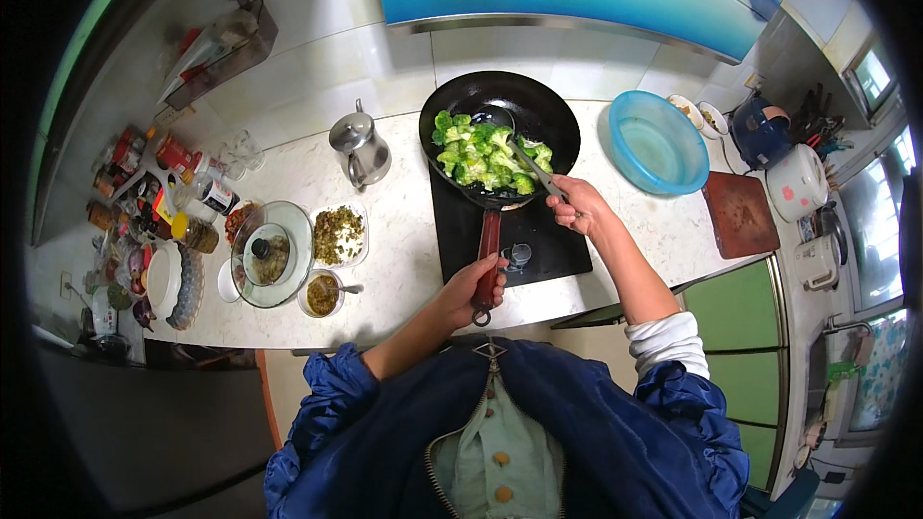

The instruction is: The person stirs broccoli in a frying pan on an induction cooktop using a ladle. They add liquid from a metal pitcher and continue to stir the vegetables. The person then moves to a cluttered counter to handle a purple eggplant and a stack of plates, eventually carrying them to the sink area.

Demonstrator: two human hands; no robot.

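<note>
A black wok (551, 104) sits on a black cooktop (555, 252) in front of me. Inside it lies a heap of broccoli florets (476, 155), bright green with pale stems. My left hand (469, 288) is wrapped around the wok's reddish-brown wooden handle (489, 238), near its hanging ring. My right hand (580, 205) grips a metal ladle (530, 162) by its handle. The ladle slants into the wok, its bowl at the far side of the broccoli and partly hidden by the florets.
Left of the cooktop stand a steel kettle (363, 148), a dish of chopped greens (339, 234), a glass lid (296, 277) and a small sauce bowl (322, 295). Several jars crowd the far left. To the right are a blue basin (660, 144), a cutting board (741, 215) and a white rice cooker (797, 182).
</note>
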